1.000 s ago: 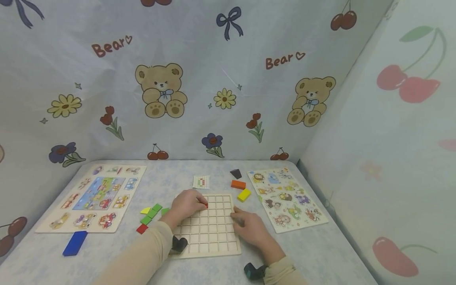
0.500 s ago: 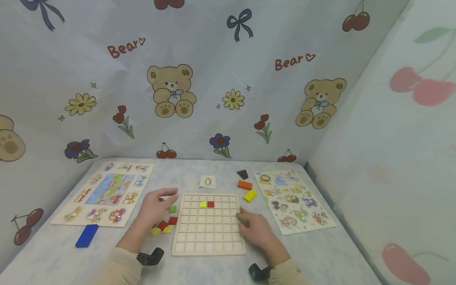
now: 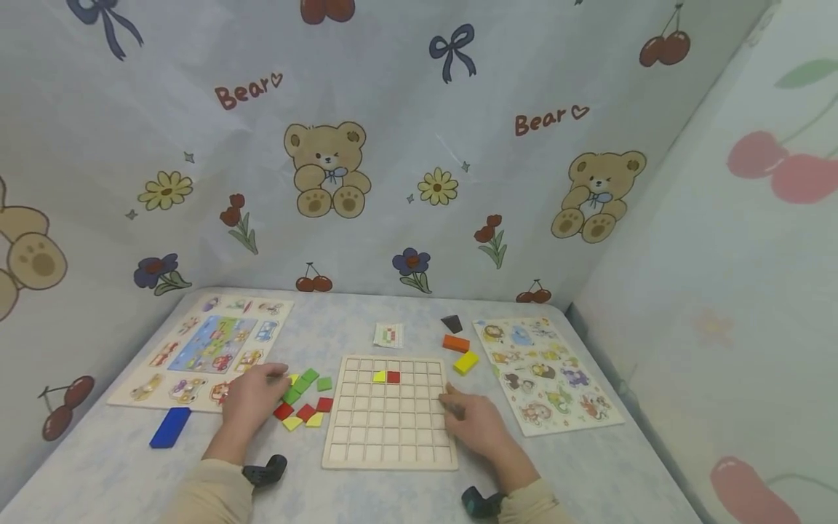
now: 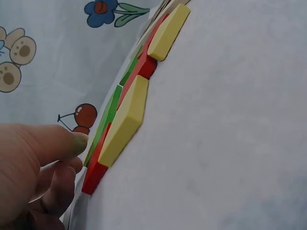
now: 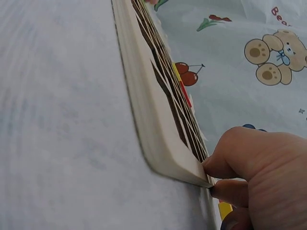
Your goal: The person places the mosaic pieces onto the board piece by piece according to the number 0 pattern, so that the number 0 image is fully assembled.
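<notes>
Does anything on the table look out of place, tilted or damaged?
Nothing looks damaged or spilled. The grid board lies flat with a yellow piece and a red piece seated in its cells. The loose tiles beside the left hand lie unsorted, at mixed angles.

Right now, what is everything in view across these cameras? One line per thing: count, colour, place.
grid board: 1, pale wood, table centre
tiles in board: 2, yellow and red, second row
loose tiles: about nine, green, red, yellow, left of board
pattern card: 1, white, behind board
blocks: 3, dark, orange, yellow, right of card
blue block: 1, near left
vehicle puzzle: 1, far left
animal puzzle: 1, right
table: 1, pale blue
left hand: at the loose tiles
right hand: fingers on board's right edge
</notes>
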